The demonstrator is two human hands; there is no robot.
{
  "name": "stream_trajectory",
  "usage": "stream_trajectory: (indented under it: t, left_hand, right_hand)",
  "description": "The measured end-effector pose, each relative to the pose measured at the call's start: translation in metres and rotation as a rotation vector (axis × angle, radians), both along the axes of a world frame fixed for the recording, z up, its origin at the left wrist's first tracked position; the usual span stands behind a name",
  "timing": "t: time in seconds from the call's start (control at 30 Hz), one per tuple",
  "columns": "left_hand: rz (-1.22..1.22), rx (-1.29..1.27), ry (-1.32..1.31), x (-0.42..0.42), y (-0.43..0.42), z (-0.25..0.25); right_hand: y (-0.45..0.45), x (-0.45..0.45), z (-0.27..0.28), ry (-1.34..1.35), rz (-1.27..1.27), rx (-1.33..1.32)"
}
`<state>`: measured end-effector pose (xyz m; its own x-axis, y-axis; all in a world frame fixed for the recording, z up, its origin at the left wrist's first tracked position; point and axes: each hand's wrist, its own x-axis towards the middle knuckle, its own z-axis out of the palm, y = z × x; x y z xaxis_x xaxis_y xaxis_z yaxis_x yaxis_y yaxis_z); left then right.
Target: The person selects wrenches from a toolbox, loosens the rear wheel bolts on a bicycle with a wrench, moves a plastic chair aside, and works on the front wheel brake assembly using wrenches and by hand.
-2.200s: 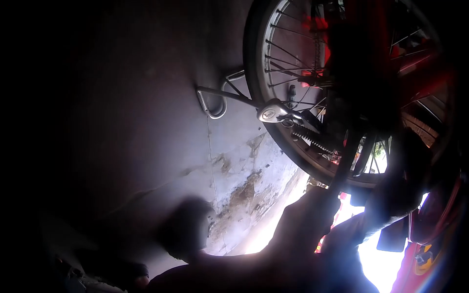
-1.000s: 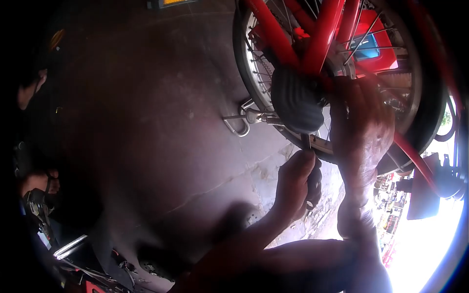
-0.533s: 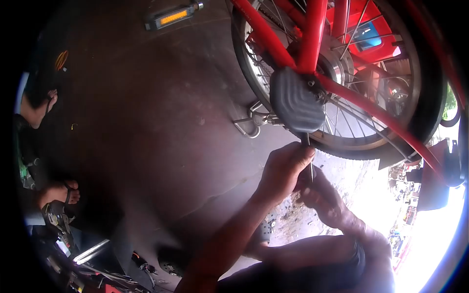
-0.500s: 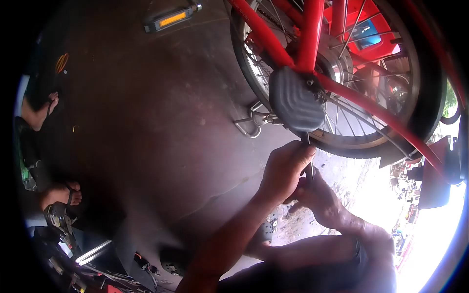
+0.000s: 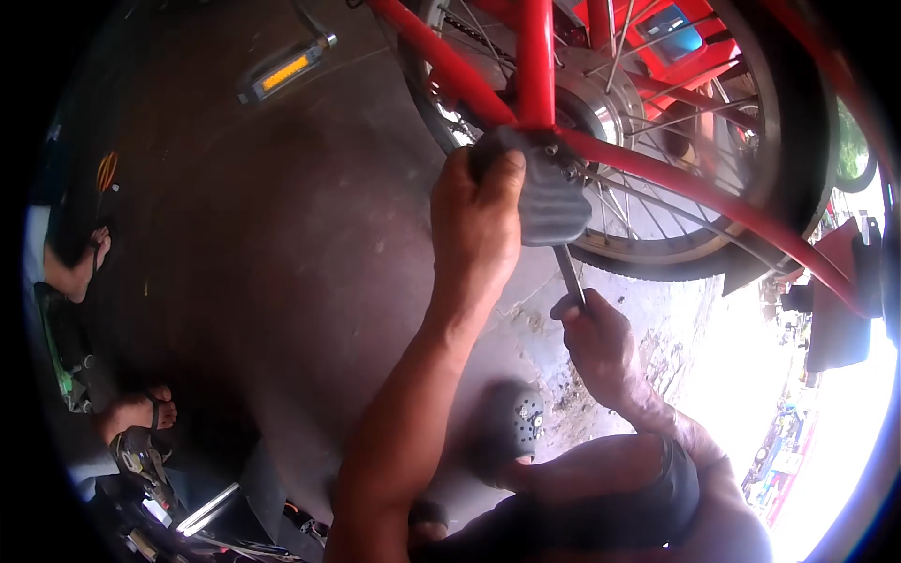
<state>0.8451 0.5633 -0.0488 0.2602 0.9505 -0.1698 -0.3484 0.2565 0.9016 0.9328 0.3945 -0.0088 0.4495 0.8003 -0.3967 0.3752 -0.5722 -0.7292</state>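
Observation:
My left hand is wrapped over the upper left side of a dark ribbed cover, its thumb pressed on it. The cover sits where the red frame tubes meet, beside the hub of a spoked wheel. Lower right, my right hand is closed round the bottom end of a thin metal tool. The tool points up to the cover's lower edge; its upper tip is hidden there.
A pedal with an orange reflector lies on the floor at the upper left. Another person's feet are at the far left, near bike parts. My clog is below the hands. An orange coil lies farther left.
My left hand has moved up from the tool onto the cover. My right hand stays on the tool, a little lower along it. The view has shifted, and the pedal's crank shows more.

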Motion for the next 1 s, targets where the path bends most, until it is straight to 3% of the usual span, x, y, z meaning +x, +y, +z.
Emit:
stream_trajectory:
  t: [0.17, 0.27, 0.4, 1.0]
  left_hand:
    - [0.000, 0.012, -0.007, -0.002, -0.001, -0.005]
    - [-0.011, 0.008, -0.016, -0.003, -0.006, -0.003]
    - [0.000, 0.003, -0.031, -0.004, -0.006, -0.001]
    - [-0.044, -0.015, 0.046, -0.007, -0.006, 0.005]
  right_hand:
    - [0.004, 0.004, 0.005, 0.035, -0.003, -0.092]
    - [0.001, -0.005, -0.004, 0.099, -0.092, 0.067]
    - [-0.006, -0.001, -0.034, -0.012, -0.032, 0.175]
    - [0.020, -0.021, -0.130, 0.071, -0.142, 0.395]
